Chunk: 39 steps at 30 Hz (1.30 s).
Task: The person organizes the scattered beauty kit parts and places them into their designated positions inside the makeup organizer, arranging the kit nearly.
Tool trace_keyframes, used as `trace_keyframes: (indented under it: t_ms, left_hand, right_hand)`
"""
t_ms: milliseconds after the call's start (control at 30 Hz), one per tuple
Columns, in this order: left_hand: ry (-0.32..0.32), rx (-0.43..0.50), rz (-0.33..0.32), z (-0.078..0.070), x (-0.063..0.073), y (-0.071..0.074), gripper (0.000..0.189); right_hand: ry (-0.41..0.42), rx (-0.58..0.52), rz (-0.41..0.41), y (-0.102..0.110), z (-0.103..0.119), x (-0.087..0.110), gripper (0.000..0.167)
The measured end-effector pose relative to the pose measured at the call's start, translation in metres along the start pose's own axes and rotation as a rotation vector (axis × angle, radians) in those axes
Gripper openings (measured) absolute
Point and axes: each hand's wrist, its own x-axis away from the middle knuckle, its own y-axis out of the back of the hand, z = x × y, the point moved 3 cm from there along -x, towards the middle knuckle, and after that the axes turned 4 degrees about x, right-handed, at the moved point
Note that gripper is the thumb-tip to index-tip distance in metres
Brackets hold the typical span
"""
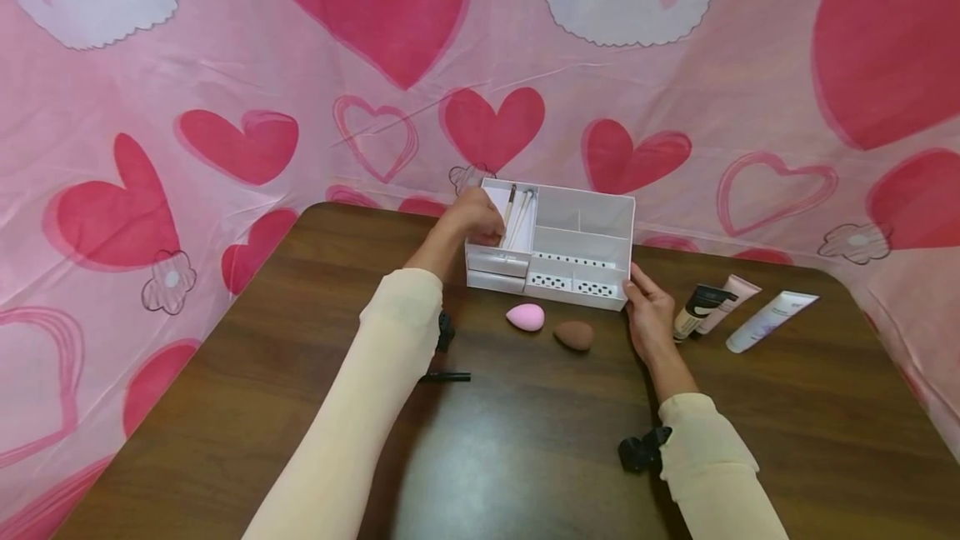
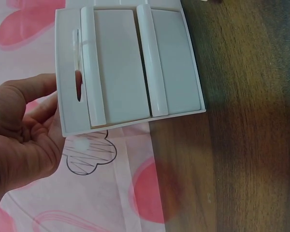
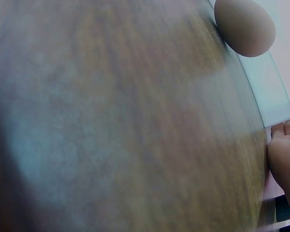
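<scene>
A white makeup organizer (image 1: 585,242) stands near the back of the table, its two small drawers (image 2: 120,65) at the front left. My left hand (image 1: 480,217) reaches over its left compartment, fingers bent down and partly hidden by the wall; I cannot tell whether they hold something. Two slim makeup brushes (image 1: 522,215) lean in that compartment beside the hand. At the front right corner, my right hand (image 1: 649,307) holds the organizer's side, with thumb and fingers against the wall. A pink makeup sponge (image 1: 527,317) and a brown makeup sponge (image 1: 574,335) lie in front.
Right of my right hand stand a black-capped tube (image 1: 697,312), a pink tube (image 1: 731,300) and a white tube (image 1: 768,323). A thin black stick (image 1: 450,377) lies by my left sleeve. Heart-patterned cloth (image 1: 495,23) hangs close behind the wooden table (image 1: 540,440).
</scene>
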Motion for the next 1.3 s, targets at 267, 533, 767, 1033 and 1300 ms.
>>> trace_keyframes:
  t_ms: [267,533,767,1033,1300]
  left_hand:
    - [0.033,0.065,0.025,-0.001,0.004,-0.002,0.016]
    - [0.020,0.114,0.028,0.002,0.007,-0.001,0.009]
    - [-0.039,0.164,0.005,0.006,0.011,-0.002,0.019]
    - [-0.197,0.240,-0.081,0.014,0.019,-0.005,0.023]
    - [-0.331,0.209,-0.249,0.022,0.033,-0.002,0.021]
  right_hand:
    - [-0.010,-0.015,-0.013,0.001,-0.002,0.001,0.052]
    - [-0.021,-0.015,-0.020,0.000,-0.002,0.000,0.051]
    - [-0.008,-0.015,-0.022,0.000,-0.002,0.000,0.051]
    - [0.016,-0.021,-0.018,0.000,-0.002,0.000,0.051]
    - [0.015,-0.035,-0.028,-0.002,0.000,-0.001,0.050]
